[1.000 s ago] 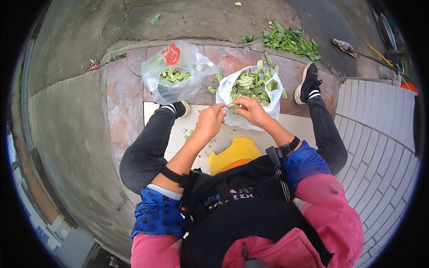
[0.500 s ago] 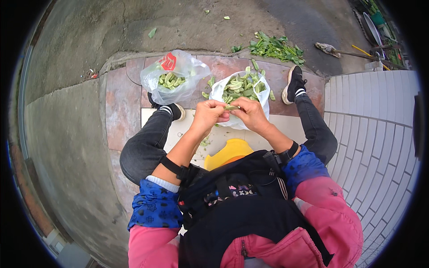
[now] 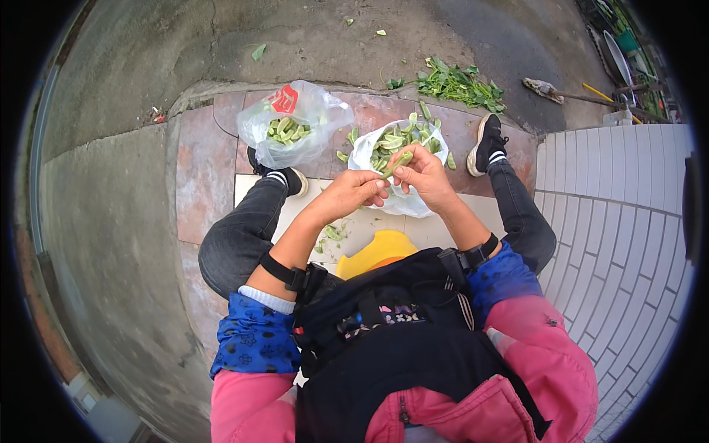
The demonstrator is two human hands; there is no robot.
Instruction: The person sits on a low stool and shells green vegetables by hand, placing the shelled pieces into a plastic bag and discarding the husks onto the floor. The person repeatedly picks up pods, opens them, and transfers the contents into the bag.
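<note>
A green flat bean pod (image 3: 399, 163) slants up to the right between my two hands. My left hand (image 3: 350, 194) pinches its lower end with thumb and forefinger. Around its upper part, the fingers and thumb of my right hand (image 3: 426, 179) are closed. Just beyond the hands, a white plastic bag (image 3: 360, 157) lies wide open, heaped with bean pods (image 3: 392, 139); my right hand covers some of them. To its left stands a clear plastic bag (image 3: 323, 111) with a red print, holding more green pods (image 3: 287, 131).
Bean scraps (image 3: 331, 233) lie on the pale tiles between my legs, by a yellow plastic stool (image 3: 377, 251). Leafy greens (image 3: 459, 85) are piled on the concrete beyond. A white-tiled surface (image 3: 605, 214) rises at right. A long-handled mop (image 3: 544, 89) lies at far right.
The pod has tipped from nearly level to a steep slant, its right end raised. My right hand has turned and lifted a little; my left has dropped slightly.
</note>
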